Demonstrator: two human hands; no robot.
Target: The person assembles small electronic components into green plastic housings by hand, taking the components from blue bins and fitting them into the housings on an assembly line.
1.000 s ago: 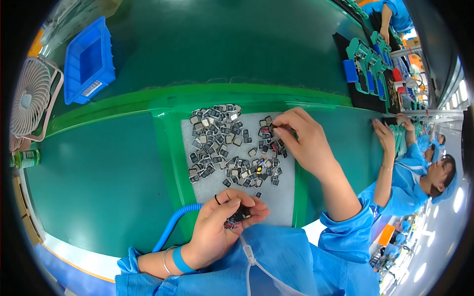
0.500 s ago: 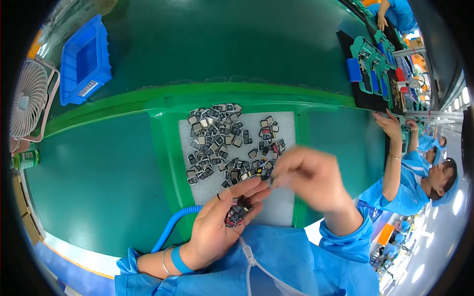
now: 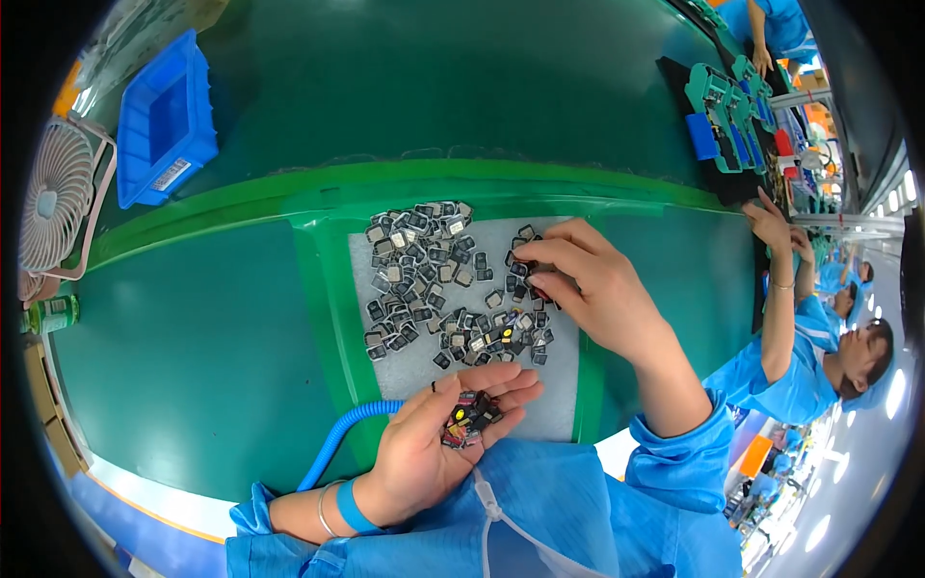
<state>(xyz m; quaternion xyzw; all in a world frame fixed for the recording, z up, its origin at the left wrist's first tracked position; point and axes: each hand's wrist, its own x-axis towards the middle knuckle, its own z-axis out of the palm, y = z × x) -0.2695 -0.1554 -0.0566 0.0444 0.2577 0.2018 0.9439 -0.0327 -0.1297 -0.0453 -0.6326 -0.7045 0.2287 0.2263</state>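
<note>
My left hand [image 3: 424,453] is palm up and cupped under a handful of small dark card-like pieces [image 3: 469,416]; some show red, one has a yellow mark. My right hand [image 3: 602,289] reaches over the right side of a pale grey pad [image 3: 554,405]. Its thumb and forefinger curl in a pinch at a small dark piece [image 3: 522,270], partly hidden by the fingertips. Across the pad lies a loose spread of small black-and-silver rectangular pieces [image 3: 434,255], densest on the left. One piece with a yellow mark [image 3: 507,334] lies near the pad's middle.
A blue bin [image 3: 169,125] and a fan [image 3: 58,197] stand at the left. A blue coiled hose [image 3: 337,438] runs beside my left forearm. On the right, a co-worker [image 3: 800,337] reaches toward the bench, near green fixtures [image 3: 723,106].
My right hand has moved away from my left fingertips, up to the pieces at the pad's upper right. The left hand has stayed cupped, its fingers slightly more open and a yellow-marked piece now showing.
</note>
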